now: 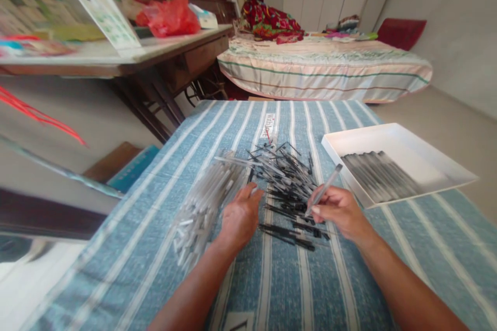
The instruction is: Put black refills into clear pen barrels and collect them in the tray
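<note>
My right hand (336,209) is closed round a clear pen (326,189) with a dark upper end, held slanting over the table. Between my hands lies a loose heap of black pen parts (287,176). My left hand (243,212) hovers at the heap's left edge, its fingers bent together; what they hold, if anything, is too small to tell. Left of that hand is a pile of clear, whitish tubes (209,196). To the right, a white open box (423,165) holds a row of grey, dark-ended pens (378,176).
A blue striped cloth (155,248) covers the table. At the left stands a desk (97,59) with a red plastic bag (173,15) on it. Beyond the table is a bed (322,67). A blue box (134,168) sits low at the left.
</note>
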### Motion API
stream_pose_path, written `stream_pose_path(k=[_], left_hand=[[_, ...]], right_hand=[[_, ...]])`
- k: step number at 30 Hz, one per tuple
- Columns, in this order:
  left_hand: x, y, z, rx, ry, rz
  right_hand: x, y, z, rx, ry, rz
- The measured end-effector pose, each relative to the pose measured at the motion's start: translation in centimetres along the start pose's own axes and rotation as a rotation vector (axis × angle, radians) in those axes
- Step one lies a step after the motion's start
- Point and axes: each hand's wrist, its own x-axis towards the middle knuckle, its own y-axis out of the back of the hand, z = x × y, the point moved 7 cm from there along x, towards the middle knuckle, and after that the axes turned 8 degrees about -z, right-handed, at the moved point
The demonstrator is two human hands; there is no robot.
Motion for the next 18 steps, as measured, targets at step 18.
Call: stream_pose_path(k=[18], left_hand=[[2.2,0.0,1.1,0.236,0.049,-0.191]], right_hand=[[-0.7,-0.3,1.7,0.033,-0.093,0.048]])
